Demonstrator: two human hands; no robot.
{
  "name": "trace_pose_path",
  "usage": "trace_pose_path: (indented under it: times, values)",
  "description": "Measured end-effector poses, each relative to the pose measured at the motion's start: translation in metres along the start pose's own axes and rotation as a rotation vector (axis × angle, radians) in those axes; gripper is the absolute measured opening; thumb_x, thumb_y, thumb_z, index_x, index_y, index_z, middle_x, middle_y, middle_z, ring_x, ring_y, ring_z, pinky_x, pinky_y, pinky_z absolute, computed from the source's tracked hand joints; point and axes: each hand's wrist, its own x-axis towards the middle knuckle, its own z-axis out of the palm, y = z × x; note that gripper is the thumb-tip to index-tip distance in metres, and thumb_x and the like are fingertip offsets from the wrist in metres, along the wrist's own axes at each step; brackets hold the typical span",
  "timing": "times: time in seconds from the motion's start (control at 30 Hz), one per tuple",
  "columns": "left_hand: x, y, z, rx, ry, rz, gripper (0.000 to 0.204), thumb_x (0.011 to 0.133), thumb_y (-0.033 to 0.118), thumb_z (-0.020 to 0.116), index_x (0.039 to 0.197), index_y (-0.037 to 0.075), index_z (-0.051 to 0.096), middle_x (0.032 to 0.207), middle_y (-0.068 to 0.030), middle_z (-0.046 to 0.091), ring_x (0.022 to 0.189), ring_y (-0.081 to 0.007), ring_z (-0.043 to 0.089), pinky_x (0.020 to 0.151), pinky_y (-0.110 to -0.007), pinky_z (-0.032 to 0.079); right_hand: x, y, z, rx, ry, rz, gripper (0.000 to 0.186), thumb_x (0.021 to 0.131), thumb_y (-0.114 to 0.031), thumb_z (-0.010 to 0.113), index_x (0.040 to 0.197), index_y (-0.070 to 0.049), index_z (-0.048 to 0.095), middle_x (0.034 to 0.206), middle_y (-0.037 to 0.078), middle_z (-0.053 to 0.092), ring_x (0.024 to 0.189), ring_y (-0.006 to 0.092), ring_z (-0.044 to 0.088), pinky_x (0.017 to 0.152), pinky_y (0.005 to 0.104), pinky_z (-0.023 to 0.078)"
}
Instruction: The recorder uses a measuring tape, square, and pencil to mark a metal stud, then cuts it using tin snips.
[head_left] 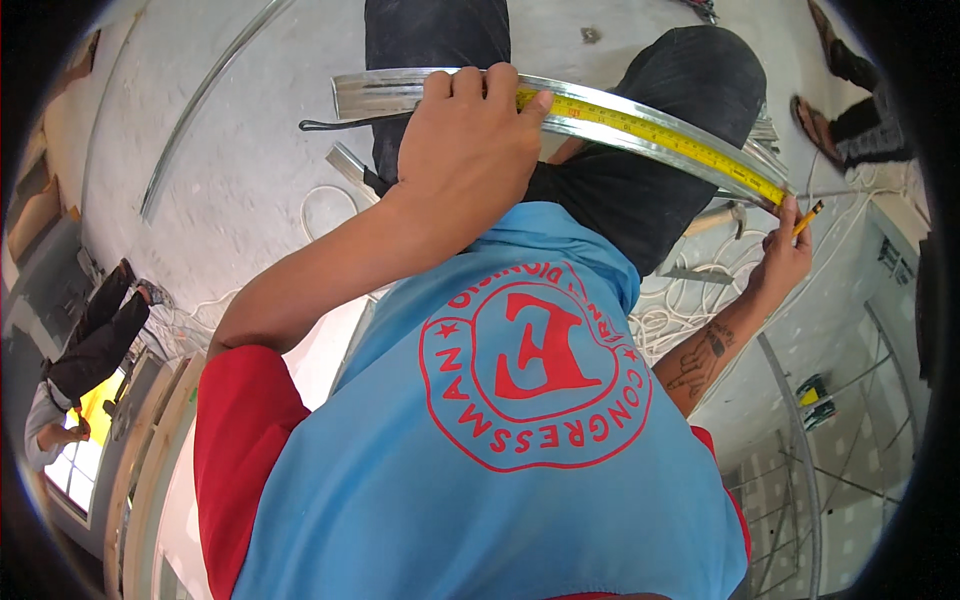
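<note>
A shiny metal channel (365, 97) lies across my raised knees in dark trousers, running from left to right. Along it stretches the yellow blade of a tape measure (655, 128). My left hand (468, 140) is closed over the tape and the channel, fingers hooked over the far edge and thumb by the blade. Any tape case is hidden beneath that hand; a black strap (335, 126) sticks out to its left. At the channel's right end, my right hand (785, 255) is closed around a yellow pencil (808, 218), its fingertips at the end of the blade.
A long thin metal strip (200, 120) lies on the pale floor at left. Coiled white cable (690, 300) and more metal pieces (350, 165) are near my legs. One person (95, 340) stands at left; another person's sandalled foot (815, 125) is at upper right. Metal framing (800, 450) stands lower right.
</note>
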Motion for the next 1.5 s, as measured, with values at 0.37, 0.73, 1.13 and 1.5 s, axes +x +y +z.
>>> trace_pose_path:
  times: [0.37,0.73,1.13,1.5]
  values:
    - [-0.002,0.0,-0.004,-0.053,-0.015,-0.012,0.049,0.088,0.023,0.078,0.136,0.015,0.071,0.113,-0.0112,0.064,0.103,-0.027,0.062,0.088,-0.042,0.045,-0.085,-0.105,0.025,0.277,-0.055,-0.345,0.065,0.111,-0.056,0.042,0.1,0.003,0.067,0.086,0.011,0.064,0.073,0.0173,0.064,0.067,0.0233,0.054]
    - [-0.004,0.003,0.0,-0.059,0.059,-0.042,0.046,0.086,0.022,0.075,0.131,0.014,0.073,0.107,-0.0103,0.063,0.1,-0.0271,0.062,0.084,-0.042,0.045,-0.144,-0.117,0.115,0.363,-0.721,-0.391,0.02,0.093,-0.005,0.076,0.112,0.002,0.077,0.1,0.012,0.079,0.094,0.0156,0.075,0.087,0.0275,0.058]
    - [-0.003,0.003,-0.002,-0.022,0.054,-0.021,0.043,0.087,0.021,0.073,0.13,0.015,0.075,0.102,-0.01,0.062,0.097,-0.027,0.062,0.083,-0.041,0.045,-0.14,-0.099,0.126,0.324,-0.681,-0.578,0.014,0.091,-0.003,0.074,0.102,0.002,0.079,0.098,0.013,0.08,0.091,0.0199,0.075,0.088,0.0321,0.058]
    - [-0.004,0.004,-0.001,-0.001,0.042,-0.014,0.041,0.092,0.02,0.07,0.132,0.015,0.075,0.104,-0.0115,0.063,0.098,-0.0267,0.063,0.083,-0.042,0.047,-0.14,-0.096,0.129,0.291,-0.661,-0.652,0.013,0.092,-0.007,0.076,0.103,-0.001,0.08,0.098,0.01,0.08,0.089,0.0188,0.076,0.085,0.0324,0.059]
